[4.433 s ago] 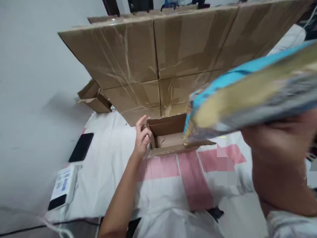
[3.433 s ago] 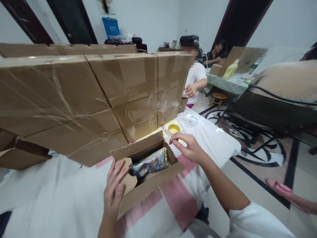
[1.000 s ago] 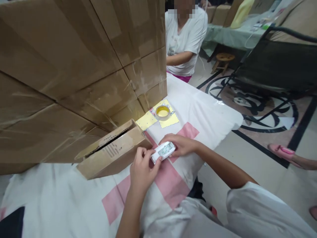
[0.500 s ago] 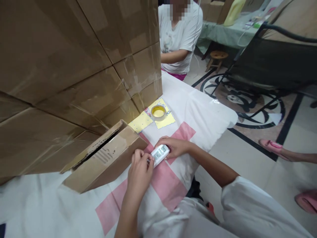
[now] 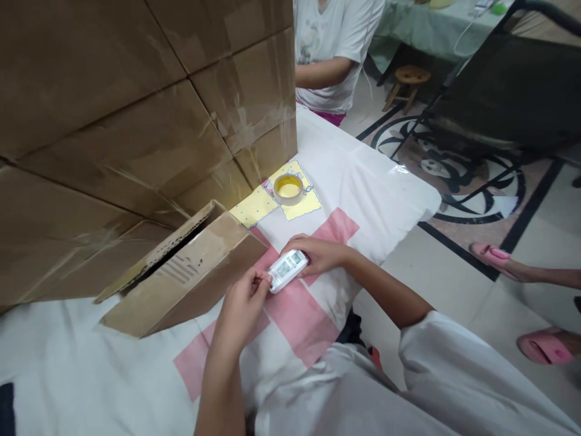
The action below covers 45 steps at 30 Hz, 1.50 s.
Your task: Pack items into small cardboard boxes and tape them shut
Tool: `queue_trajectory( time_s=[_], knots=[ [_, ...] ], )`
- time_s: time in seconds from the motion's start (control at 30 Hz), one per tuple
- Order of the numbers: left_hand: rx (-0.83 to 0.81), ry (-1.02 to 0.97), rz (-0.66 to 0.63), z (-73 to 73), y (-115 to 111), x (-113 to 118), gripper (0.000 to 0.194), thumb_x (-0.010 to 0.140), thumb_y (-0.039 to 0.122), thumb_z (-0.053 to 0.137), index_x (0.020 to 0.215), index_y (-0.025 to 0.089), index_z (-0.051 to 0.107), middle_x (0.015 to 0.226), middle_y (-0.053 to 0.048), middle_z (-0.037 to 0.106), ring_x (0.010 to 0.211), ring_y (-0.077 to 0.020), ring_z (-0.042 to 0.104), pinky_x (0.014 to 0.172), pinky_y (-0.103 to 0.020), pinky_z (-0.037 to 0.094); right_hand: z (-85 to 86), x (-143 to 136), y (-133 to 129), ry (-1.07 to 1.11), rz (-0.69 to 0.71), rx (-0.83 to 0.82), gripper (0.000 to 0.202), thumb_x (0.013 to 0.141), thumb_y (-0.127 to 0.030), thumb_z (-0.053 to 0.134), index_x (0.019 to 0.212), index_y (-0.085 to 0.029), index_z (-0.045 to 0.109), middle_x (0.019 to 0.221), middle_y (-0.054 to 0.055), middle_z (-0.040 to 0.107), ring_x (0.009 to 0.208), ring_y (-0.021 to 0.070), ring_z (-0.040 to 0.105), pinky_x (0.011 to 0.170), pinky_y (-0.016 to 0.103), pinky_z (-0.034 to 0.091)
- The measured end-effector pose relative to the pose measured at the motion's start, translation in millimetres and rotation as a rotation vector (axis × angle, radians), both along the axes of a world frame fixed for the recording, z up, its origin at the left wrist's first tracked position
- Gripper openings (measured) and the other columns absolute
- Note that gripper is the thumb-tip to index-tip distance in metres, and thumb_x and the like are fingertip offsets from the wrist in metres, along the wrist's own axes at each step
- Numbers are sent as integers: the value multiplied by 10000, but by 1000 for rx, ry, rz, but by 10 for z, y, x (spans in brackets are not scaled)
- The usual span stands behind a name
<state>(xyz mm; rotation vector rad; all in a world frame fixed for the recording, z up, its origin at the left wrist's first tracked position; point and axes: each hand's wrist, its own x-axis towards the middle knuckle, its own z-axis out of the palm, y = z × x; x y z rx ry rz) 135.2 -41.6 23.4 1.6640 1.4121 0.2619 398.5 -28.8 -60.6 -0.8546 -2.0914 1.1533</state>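
Note:
A small white box-like item (image 5: 288,270) with a greenish printed panel is between my two hands above the pink-and-white tablecloth (image 5: 308,321). My right hand (image 5: 318,254) wraps round its far right end. At its near left end, my left hand (image 5: 245,297) pinches the edge with thumb and fingers. A flat cardboard box (image 5: 190,278) with a partly open top edge lies to the left of my left hand. Beyond my hands, a roll of clear tape (image 5: 288,189) with a yellow core rests on yellow patterned paper (image 5: 302,209).
Stacked cardboard boxes (image 5: 136,121) rise at the left and back. Across the table is a person in a white shirt (image 5: 336,42). On the right are a dark folding chair (image 5: 508,97), a wooden stool (image 5: 411,75) and someone's foot in a pink slipper (image 5: 490,254).
My left hand has moved slightly left and back to the white item's end, showing more of it. The view has tilted down a little.

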Motion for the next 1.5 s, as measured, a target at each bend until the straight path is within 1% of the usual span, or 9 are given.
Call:
queue_trajectory(
  time_s=[0.23, 0.47, 0.7, 0.93, 1.0, 1.1, 1.2, 1.27, 1.5],
  knots=[
    [-86, -66, 86, -164, -46, -297, 388, 867, 571, 605, 914, 196, 692, 904, -37, 714, 825, -194, 629, 772, -293, 451, 32, 5, 5, -13, 11, -21, 490, 819, -303, 814, 1260, -212, 622, 1191, 69, 711, 1185, 250, 614, 1144, 424, 367],
    [-142, -182, 87, -340, -33, -268, 356, 829, 541, 635, 828, 186, 659, 813, -27, 664, 752, -177, 584, 714, -278, 443, 70, -14, -4, -21, -1, -40, 474, 822, -281, 803, 1255, -212, 622, 1201, 66, 719, 1149, 238, 647, 1164, 435, 354],
    [7, -34, 40, -531, -97, -337, 209, 904, 401, 559, 830, 214, 616, 789, 5, 637, 732, -159, 560, 721, -264, 406, 57, 5, 11, -8, 1, -20, 473, 833, -307, 798, 1257, -207, 615, 1182, 69, 711, 1133, 243, 643, 1131, 444, 388],
    [-20, -277, 226, -704, -162, -518, 315, 883, 507, 641, 847, 194, 640, 800, -8, 622, 744, -144, 552, 700, -237, 433, 79, 37, -59, 73, -59, -90, 525, 798, -314, 829, 1270, -197, 631, 1176, 80, 705, 1071, 236, 666, 947, 363, 519],
    [12, -340, 290, -766, -160, -567, 347, 844, 533, 689, 836, 189, 648, 793, -15, 635, 757, -148, 573, 714, -236, 452, 118, 141, -119, 132, -191, -134, 574, 784, -351, 851, 1289, -196, 628, 1220, 91, 699, 1085, 242, 680, 899, 339, 541],
    [87, -359, 368, -855, -176, -638, 388, 800, 566, 736, 816, 184, 667, 768, -23, 653, 740, -158, 591, 690, -243, 465, 182, 449, -112, 198, -608, -76, 613, 743, -420, 882, 1260, -206, 631, 1237, 94, 692, 1114, 268, 674, 935, 372, 545],
    [101, -359, 350, -900, -207, -678, 384, 810, 560, 744, 822, 179, 697, 765, -32, 673, 739, -171, 611, 690, -263, 486, 219, 871, 151, 193, -1050, 43, 589, 684, -439, 884, 1167, -212, 636, 1128, 72, 695, 1035, 273, 659, 936, 423, 543],
    [93, -374, 333, -902, -215, -682, 387, 803, 561, 754, 816, 176, 716, 766, -43, 694, 746, -185, 635, 705, -284, 510, 206, 1126, 466, 160, -1239, 97, 549, 659, -428, 870, 1104, -212, 631, 1054, 61, 688, 980, 268, 636, 931, 454, 539],
    [115, -377, 334, -910, -198, -645, 385, 779, 561, 778, 811, 177, 770, 761, -60, 737, 733, -202, 676, 678, -296, 537, 39, 1420, 1492, 26, -1468, 44, 441, 693, -337, 815, 1048, -225, 578, 1024, 61, 659, 1043, 286, 599, 1036, 539, 475]
  ],
)
